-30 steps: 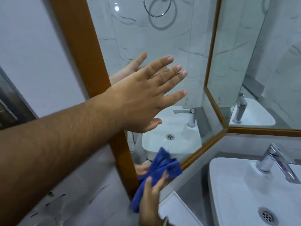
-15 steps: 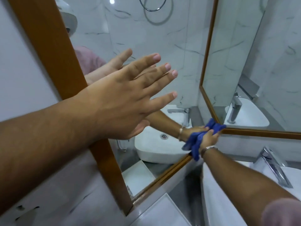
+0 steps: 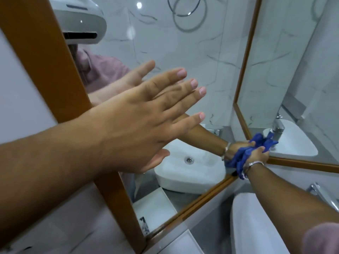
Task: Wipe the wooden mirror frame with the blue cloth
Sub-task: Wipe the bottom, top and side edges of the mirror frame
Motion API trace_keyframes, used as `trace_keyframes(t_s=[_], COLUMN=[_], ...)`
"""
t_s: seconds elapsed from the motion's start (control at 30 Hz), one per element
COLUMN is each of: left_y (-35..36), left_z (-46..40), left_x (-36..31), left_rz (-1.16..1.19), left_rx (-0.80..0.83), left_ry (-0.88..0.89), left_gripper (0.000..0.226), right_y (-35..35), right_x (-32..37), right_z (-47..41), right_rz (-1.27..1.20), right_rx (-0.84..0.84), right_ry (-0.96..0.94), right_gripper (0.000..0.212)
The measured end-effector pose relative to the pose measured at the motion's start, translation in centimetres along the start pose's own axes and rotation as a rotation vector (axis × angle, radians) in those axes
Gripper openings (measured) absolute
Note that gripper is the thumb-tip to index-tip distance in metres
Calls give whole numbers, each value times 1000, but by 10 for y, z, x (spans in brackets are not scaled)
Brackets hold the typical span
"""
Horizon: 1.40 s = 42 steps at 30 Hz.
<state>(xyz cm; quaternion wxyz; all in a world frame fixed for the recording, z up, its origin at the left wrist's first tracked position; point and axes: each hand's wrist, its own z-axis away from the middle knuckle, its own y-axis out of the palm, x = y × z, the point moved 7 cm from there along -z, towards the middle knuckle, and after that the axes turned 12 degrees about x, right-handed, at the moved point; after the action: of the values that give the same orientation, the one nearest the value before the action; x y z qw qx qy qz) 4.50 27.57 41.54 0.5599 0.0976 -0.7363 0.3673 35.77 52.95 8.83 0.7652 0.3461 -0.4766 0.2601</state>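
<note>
White marble-veined tiles line this bathroom corner, where two mirrors meet at an angle above a white basin (image 3: 256,226). A wooden mirror frame (image 3: 47,70) runs around the near mirror, its broad left upright rising at the left and its thin bottom rail (image 3: 192,206) slanting up toward the corner.

The person's left hand (image 3: 139,123) is held flat with the fingers spread, laid over the glass just beside the left upright, seemingly to brace. The right hand (image 3: 256,154) is closed around the bunched blue cloth (image 3: 242,158) and presses it at the corner, where the bottom rail meets the neighbouring mirror's frame (image 3: 300,165). A thin bangle (image 3: 255,164) circles that wrist.

Judging from this position, the wipe appears to be at the far end of the bottom rail. Whether the left upright and the top have been done cannot be told; no difference in sheen or dust shows on the wood. The right upright near the corner and the adjoining frame probably remain.
</note>
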Motion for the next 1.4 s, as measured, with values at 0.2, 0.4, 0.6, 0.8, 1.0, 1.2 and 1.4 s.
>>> trace_keyframes(t_s=[0.2, 0.4, 0.6, 0.8, 1.0, 1.2, 1.4], left_y=[-13, -62, -119, -144, -134, -132, -149], left_z=[7, 12, 7, 10, 0, -8, 24], left_x=[17, 113, 209, 300, 347, 338, 328], left_rz=[66, -64, -216, -294, -294, -202, -195], left_rx=[-31, -141, -189, -300, -333, -249, -269], left_ry=[-3, -157, -373, -574, -697, -651, -855], left_gripper=[83, 74, 80, 84, 103, 99, 110], right_y=[33, 79, 120, 151, 179, 186, 196], right_x=[158, 299, 429, 539, 646, 659, 630], right_z=[29, 56, 86, 121, 151, 152, 212], right_rz=[82, 124, 130, 125, 151, 124, 69], right_rx=[1, 59, 105, 151, 213, 181, 294], right_ry=[-422, -649, -804, -948, -1060, -1076, -1123], right_gripper=[40, 43, 47, 41, 43, 40, 45])
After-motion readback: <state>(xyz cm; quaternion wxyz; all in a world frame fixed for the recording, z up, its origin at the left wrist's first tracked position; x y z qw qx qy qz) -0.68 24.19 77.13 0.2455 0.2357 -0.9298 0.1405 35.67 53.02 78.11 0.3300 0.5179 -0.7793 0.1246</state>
